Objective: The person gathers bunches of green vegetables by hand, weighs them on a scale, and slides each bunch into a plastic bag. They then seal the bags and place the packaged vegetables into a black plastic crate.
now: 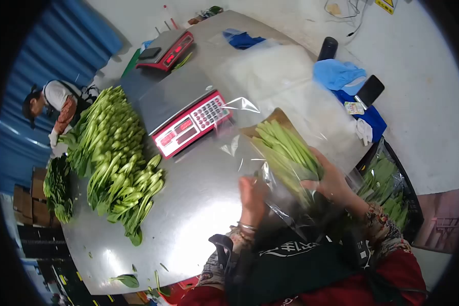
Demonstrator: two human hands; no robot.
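My right hand [332, 178] is wrapped around a bundle of leafy green stalks [283, 148], with a brown sheet [282, 118] behind the stalks. A clear plastic bag [275, 191] surrounds the lower part of the bundle. Slightly blurred, my left hand [252, 198] is closed at the left side of that bag and appears to grip its film. Left of my hands, a red-and-white digital scale [194, 122] stands on the metal table [188, 204]. Where the bundle's lower end lies inside the bag is hard to make out.
A long heap of leafy greens [115, 153] lies at the left. Another scale [171, 48] stands farther back. Clear bags [275, 71] lie beyond my hands. At right are a phone [370, 91], blue cloth [336, 76] and a black crate [415, 204] of bagged greens. A co-worker [61, 102] bends at far left.
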